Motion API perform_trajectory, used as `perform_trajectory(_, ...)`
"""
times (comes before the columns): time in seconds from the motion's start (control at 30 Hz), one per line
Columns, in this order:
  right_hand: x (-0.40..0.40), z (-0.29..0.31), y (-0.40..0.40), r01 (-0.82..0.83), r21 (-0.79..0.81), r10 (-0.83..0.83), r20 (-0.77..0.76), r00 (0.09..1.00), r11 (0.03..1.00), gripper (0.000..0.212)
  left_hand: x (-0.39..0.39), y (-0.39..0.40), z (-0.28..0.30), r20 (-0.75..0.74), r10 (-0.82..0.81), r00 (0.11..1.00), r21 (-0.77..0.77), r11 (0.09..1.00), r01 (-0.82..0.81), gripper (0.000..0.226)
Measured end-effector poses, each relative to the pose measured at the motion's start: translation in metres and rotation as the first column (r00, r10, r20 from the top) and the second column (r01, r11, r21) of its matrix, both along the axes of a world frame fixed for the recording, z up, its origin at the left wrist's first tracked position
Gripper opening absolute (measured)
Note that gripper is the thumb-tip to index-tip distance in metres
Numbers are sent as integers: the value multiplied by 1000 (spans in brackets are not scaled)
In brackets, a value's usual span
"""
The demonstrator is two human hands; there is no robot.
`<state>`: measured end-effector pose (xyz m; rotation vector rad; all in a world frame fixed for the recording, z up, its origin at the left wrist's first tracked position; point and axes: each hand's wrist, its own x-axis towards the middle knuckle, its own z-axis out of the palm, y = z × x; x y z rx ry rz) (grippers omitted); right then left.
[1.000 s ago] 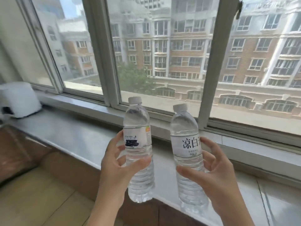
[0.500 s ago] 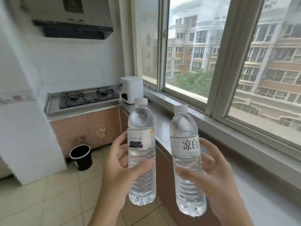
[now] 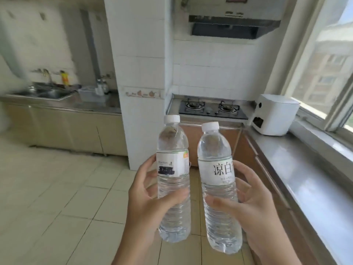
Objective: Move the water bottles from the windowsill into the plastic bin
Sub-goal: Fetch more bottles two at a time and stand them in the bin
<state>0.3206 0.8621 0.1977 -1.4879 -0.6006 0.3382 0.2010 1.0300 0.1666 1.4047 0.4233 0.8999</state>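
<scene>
1. Two clear water bottles are held upright, side by side, at lower centre of the frame, above the tiled floor and clear of the windowsill [image 3: 313,180] at right.
2. The left hand [image 3: 150,199] is clamped around the left bottle [image 3: 172,169] below its label; the right hand [image 3: 256,205] is clamped likewise on the right bottle [image 3: 217,176].
3. Handling, as judged: both look full and capped, so moderately heavy; the thin ribbed walls should yield to a squeeze. The ribbed waist offers the surest hold.
4. Writing: the right label reads "凉白", further characters hidden by fingers. The left label's print is too small to read, with a dark smudged block.
5. A clear container [image 3: 91,93], possibly the plastic bin, sits on the counter at left, beside the sink [image 3: 49,92]; identification is uncertain.
</scene>
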Motion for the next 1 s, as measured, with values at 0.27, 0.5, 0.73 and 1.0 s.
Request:
perform_trajectory(0.27, 84, 1, 164, -312, -2, 312, -17, 950, 950, 82, 46, 118, -1, -33, 310, 950, 11, 951, -310, 88)
perform_trajectory(0.5, 127, 6, 308, -487, -29, 487, -21, 873, 873, 82, 70, 229, 1, -68, 493, 867, 20, 870, -493, 89)
perform_trajectory(0.73, 149, -9, 453, -568, -56, 567, -36, 823, 821, 81, 79, 352, -12, -86, 594, 800, -37, 801, -598, 89)
perform_trajectory(1.0, 161, -14, 639, -570, -65, 570, -21, 822, 819, 80, 87, 528, -6, -95, 620, 779, -32, 780, -624, 89)
